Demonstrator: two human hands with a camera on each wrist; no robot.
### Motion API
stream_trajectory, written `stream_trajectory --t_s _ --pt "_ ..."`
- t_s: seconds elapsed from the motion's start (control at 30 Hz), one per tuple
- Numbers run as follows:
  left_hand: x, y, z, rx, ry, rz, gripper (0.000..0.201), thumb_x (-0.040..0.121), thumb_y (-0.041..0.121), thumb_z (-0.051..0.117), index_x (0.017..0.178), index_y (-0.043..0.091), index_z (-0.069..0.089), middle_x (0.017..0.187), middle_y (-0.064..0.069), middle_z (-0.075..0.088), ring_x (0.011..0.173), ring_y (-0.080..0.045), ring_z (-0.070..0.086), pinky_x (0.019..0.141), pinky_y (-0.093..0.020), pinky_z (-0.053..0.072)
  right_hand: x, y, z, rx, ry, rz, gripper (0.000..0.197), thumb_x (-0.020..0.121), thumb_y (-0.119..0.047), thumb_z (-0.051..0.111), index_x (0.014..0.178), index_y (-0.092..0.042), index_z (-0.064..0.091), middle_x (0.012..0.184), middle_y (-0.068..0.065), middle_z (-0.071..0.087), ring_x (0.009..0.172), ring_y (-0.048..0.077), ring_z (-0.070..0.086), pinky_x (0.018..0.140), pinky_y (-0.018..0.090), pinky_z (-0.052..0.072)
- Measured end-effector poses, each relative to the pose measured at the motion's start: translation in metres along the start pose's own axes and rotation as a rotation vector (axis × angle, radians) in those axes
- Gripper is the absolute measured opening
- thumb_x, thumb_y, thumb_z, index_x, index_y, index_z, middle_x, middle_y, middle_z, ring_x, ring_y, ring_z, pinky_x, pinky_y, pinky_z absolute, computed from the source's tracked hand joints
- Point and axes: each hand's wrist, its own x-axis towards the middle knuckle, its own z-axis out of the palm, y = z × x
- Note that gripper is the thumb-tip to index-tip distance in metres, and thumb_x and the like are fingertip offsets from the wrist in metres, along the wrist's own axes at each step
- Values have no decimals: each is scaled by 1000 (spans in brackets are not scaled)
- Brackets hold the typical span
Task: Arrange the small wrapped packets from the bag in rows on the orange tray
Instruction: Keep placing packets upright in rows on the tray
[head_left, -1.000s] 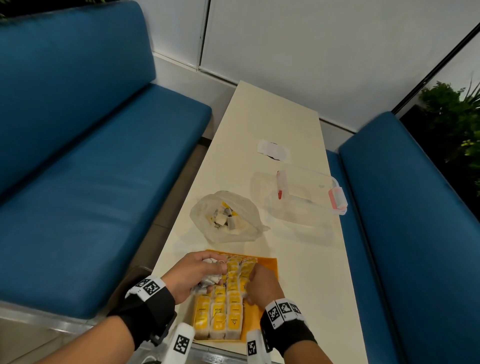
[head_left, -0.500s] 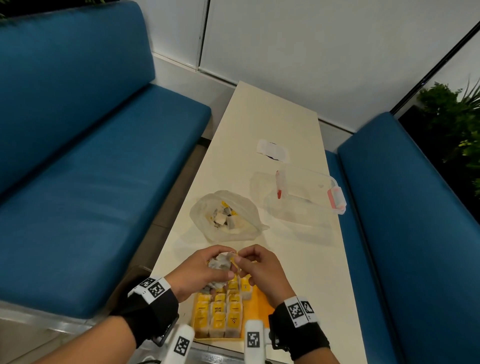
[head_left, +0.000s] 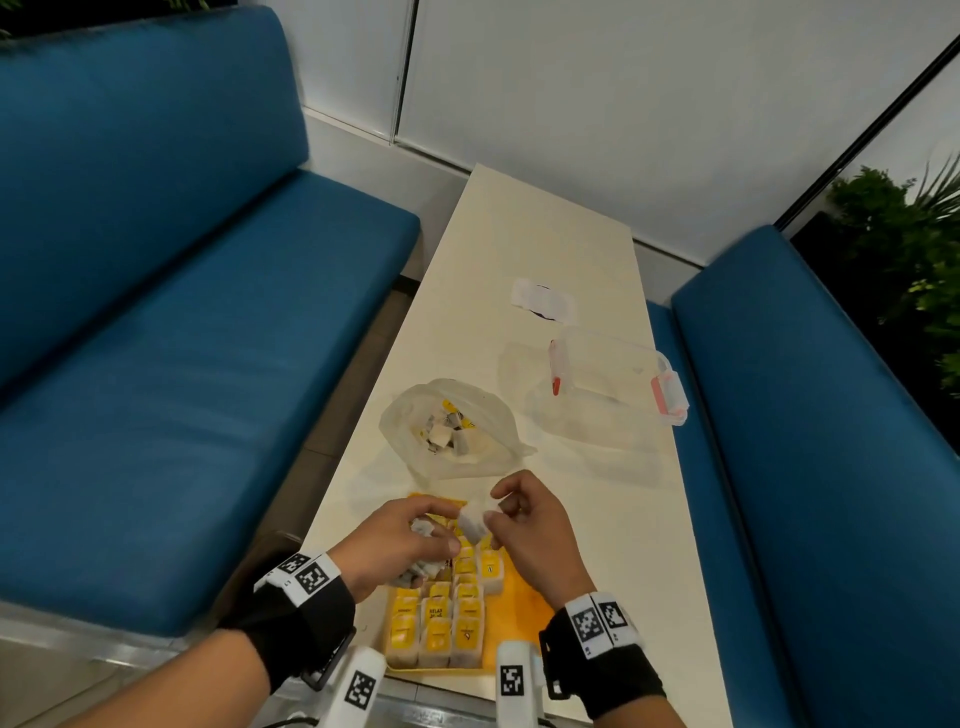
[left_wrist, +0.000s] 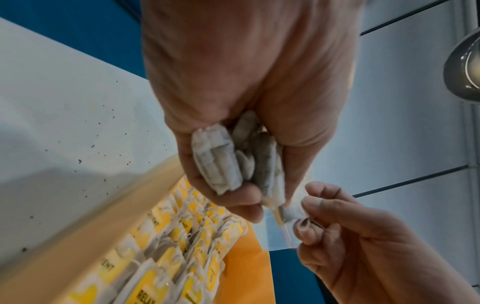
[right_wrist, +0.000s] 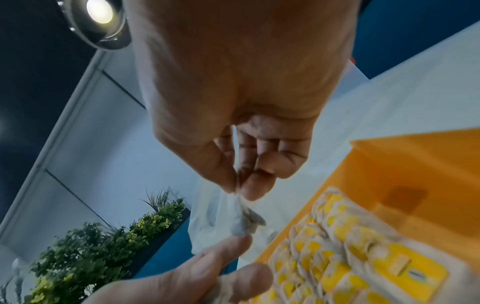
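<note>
Both hands are hovering over the far end of the tray (head_left: 522, 605). Left hand (head_left: 395, 545) is curling around a bunch of grey-white packets (left_wrist: 221, 162), at least three showing in the left wrist view. Right hand (head_left: 524, 525) is pinching the corner of one packet (head_left: 474, 522) between thumb and forefinger, just beside the left fingertips, its other fingers folding in.

Packets are looking like small papery pouches, grey-white, many carrying yellow labels with dark print. Those on the orange tray are standing in three rows (head_left: 441, 623), packed edge to edge; an exact count is not readable. Bare orange is showing along the tray's right side.

Beyond the tray, one clear bag (head_left: 452, 431) is lying open on the long cream desk (head_left: 545, 249), with more packets inside. Further right, one clear box (head_left: 613, 374) with red clips is sitting, and one white slip (head_left: 543, 301) beyond it. Two blue benches (head_left: 182, 312) are flanking the desk, white wall panels behind, green plants (head_left: 914, 249) at far right.
</note>
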Motion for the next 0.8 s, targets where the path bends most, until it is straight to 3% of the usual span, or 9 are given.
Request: stream_trajectory --t_s 0.07,0.13,0.27,0.4,0.53,0.7,0.8 --pt "0 0 -1 -1 49 18 33 84 14 81 113 28 72 97 -5 76 75 -15 71 57 -29 53 -2 -1 -6 -39 8 1 30 78 1 62 86 -28 59 67 4 52 57 30 61 55 29 52" --pt "0 1 1 29 94 73 27 85 17 81 106 31 76 94 -2 76 79 -15 72 58 -27 53 -4 -3 -10 -50 19 10 27 79 3 60 86 -23 62 65 5 50 51 22 62 52 21 49" --pt "-1 4 9 150 117 190 20 83 21 83 99 33 80 94 0 75 81 -14 73 58 -23 54 -6 -7 -6 -88 -10 51 17 81 -1 61 79 -16 68 60 -2 63 53 18 67 55 26 52" --pt "1 6 18 209 109 194 30 76 22 89 103 28 79 95 0 75 74 -4 68 56 -17 51 -7 -10 0 -133 -36 65 28 78 -2 55 75 -25 70 64 2 69 58 15 68 59 28 56" --pt "5 2 16 343 144 199 37 68 29 93 101 33 78 104 13 73 94 3 67 70 -16 53 -7 -9 1 -216 -57 45 24 82 -7 59 80 -27 73 73 -3 71 63 8 68 62 21 54" --pt "8 -2 17 438 170 220 25 73 34 90 93 38 74 103 14 70 97 0 65 78 -17 53 -7 -11 0 -295 -96 -12 12 86 -14 66 88 -21 76 83 -9 72 77 1 66 70 14 51" --pt "12 -5 18 433 211 235 11 80 31 84 88 33 78 96 13 71 93 0 65 84 -25 55 -7 -11 0 -296 -110 -19 12 86 -14 67 89 -19 77 81 -9 73 78 0 66 70 12 50"
